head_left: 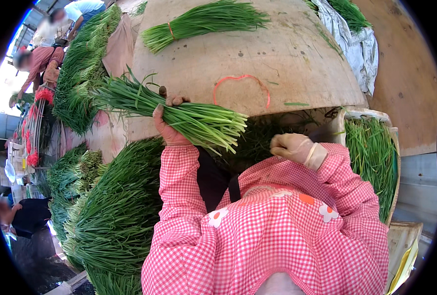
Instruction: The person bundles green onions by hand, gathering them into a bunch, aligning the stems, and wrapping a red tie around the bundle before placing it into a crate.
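My left hand is wrapped round a loose bunch of garlic chives, held above the near edge of the wooden board. The pale cut ends point right and the dark green leaf tips point left. Closer to my body, my right hand, in a pale glove, has its fingers curled in, apart from the bunch. Whatever is inside those fingers is hidden. On the board lies a red tie band in an open loop. Farther back rests a bunch of chives bound with a band.
Big heaps of chives lie at my left, with a long row beyond. A crate of chives stands at my right. Red bands hang on a rack at far left. Several other people are in the left background.
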`<state>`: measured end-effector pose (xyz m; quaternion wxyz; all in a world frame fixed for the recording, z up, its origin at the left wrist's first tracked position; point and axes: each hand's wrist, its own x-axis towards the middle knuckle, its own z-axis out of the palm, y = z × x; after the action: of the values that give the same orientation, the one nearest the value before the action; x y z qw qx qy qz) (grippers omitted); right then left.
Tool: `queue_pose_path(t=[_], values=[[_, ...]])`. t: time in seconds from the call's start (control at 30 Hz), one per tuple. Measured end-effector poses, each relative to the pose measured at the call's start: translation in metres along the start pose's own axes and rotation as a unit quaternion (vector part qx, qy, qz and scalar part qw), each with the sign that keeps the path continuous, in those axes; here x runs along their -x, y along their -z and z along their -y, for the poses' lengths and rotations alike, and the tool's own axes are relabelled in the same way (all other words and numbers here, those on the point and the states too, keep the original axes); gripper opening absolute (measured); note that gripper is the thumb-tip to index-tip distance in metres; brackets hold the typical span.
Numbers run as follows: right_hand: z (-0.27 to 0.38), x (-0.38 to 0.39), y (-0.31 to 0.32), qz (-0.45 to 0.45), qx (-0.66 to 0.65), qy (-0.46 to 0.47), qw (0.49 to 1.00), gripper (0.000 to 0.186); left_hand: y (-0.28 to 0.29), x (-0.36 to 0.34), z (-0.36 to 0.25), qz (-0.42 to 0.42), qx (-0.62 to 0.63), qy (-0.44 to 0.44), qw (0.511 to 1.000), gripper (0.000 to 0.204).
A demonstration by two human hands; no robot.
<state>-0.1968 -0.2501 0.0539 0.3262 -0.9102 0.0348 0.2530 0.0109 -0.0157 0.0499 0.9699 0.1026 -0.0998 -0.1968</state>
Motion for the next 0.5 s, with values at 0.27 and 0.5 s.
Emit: queue_pose_path(t=[0.27,0.5], values=[[0.067,-0.05,-0.017,-0.085,-0.494,0.009,0.865,0.029,0.0,-0.002,0.012,0.015,-0.072,0.014,0.997,0.041],[0.02,-0.027,-0.043,-0.3,-0.108,0.044,0.947,0.019,0.002,-0.006,0.013,-0.039,-0.079,-0.002,0.996,0.045]])
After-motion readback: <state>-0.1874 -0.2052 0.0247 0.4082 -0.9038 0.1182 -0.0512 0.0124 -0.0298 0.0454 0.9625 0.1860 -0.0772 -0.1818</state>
